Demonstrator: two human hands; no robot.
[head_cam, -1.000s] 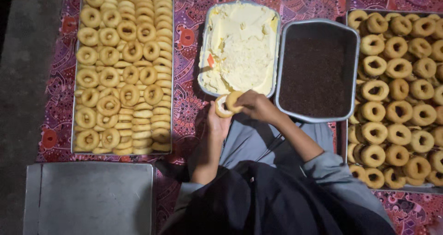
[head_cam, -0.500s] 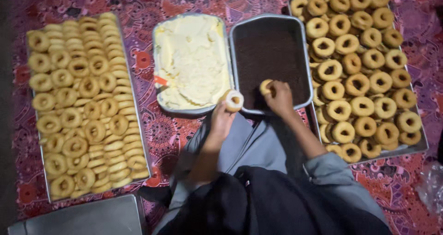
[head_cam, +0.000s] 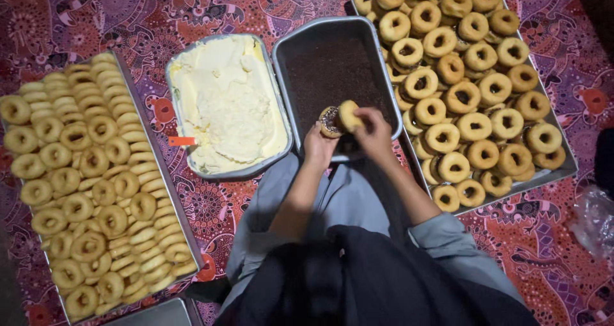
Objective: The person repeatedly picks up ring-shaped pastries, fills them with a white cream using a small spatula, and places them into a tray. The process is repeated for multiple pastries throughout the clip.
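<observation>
Both hands over the near edge of the dark sprinkle tray (head_cam: 332, 70) — left hand (head_cam: 318, 145) now grips a sprinkle-coated ring (head_cam: 329, 121), bare and cream-topped half a second ago, right hand (head_cam: 371, 126) pinches a plain ring half (head_cam: 349, 113) against it — coating looks done.

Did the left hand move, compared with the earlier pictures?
Yes. The left hand was near the cream tray; now it is at the near rim of the dark sprinkle tray, holding a coated ring cookie.

Cream tray (head_cam: 182, 76) left of sprinkle tray (head_cam: 289, 44); ring-pastry trays (head_cam: 176, 204) (head_cam: 556, 153) flank both.
</observation>
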